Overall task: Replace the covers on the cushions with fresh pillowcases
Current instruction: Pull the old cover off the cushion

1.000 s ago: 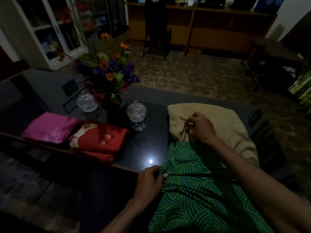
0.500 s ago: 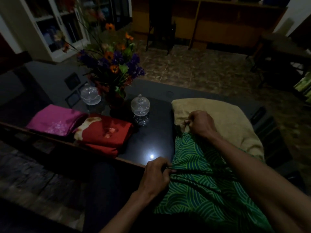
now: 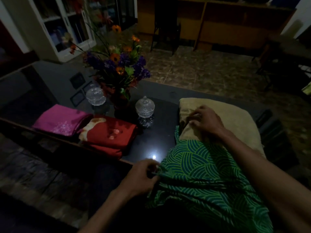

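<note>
The right hand rests on the bare beige fabric cushion, fingers loosely curled against it; whether it pinches anything I cannot tell. The left hand grips the bunched near edge of the green wave-patterned cloth cover. The cushion's long axis runs away from the person across the dark glossy table, so the left hand is placed to pull the cover off. Since 1 second ago, more beige shows and the right hand has let go of the cover's rim.
</note>
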The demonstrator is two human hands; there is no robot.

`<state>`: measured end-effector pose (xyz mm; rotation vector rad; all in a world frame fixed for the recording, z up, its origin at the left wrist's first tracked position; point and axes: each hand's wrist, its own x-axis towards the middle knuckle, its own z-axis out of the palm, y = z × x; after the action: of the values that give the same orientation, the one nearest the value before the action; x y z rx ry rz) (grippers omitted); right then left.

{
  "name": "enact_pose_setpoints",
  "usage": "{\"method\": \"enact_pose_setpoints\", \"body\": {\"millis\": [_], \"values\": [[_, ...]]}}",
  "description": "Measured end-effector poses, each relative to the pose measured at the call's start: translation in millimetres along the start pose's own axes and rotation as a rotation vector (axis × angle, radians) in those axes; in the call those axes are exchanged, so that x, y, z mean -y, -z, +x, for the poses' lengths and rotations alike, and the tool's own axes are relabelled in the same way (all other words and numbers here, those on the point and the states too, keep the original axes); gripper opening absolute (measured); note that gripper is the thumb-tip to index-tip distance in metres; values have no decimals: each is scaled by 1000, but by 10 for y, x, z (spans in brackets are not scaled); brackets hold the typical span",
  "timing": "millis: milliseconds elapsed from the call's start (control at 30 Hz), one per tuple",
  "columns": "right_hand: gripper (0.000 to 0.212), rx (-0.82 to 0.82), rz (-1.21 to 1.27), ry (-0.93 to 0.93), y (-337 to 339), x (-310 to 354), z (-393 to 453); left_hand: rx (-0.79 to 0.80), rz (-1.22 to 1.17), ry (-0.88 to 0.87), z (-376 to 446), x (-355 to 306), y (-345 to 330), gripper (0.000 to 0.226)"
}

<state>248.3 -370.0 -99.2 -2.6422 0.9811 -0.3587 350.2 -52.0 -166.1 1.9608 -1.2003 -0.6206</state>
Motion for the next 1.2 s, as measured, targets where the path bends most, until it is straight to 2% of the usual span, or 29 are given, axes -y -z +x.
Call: {"method": "enact_pose_setpoints", "body": {"millis": [67,133,167,233,267,467,633,767,900,1000,1100,1133,1200], "values": [[34,86,-38,174,-70,18,-138,-64,-101,43,147,-90,-27,45],[35,199,-130,259,-140,9,-237,-23,-83,105,301,-209,-114,54],[32,233,-172,269,-158,10,-269,-14,-46,134,363,-256,-176,50],[24,250,-238,259,-176,28,-293,-69,16,169,447,-302,-302,30],[21,250,-273,245,-189,54,-288,-104,34,166,465,-301,-341,23],[2,193,-247,111,-164,187,-230,-191,30,187,475,-318,-356,19],[17,110,-191,14,-89,145,-206,-190,71,176,453,-351,-288,18],[7,62,-161,-47,-98,112,-187,-151,83,148,418,-323,-189,14],[9,-13,-112,-131,25,49,-109,-134,73,122,390,-283,-84,13],[11,-11,-82,-106,69,14,-91,-104,69,108,376,-239,-30,14],[8,66,-111,34,13,27,-153,-85,-15,93,421,-215,-15,7],[16,97,-132,94,-19,39,-198,-98,-62,116,445,-200,-11,13],[42,185,-158,181,-102,69,-281,-51,-112,207,476,-167,-13,44]]}}
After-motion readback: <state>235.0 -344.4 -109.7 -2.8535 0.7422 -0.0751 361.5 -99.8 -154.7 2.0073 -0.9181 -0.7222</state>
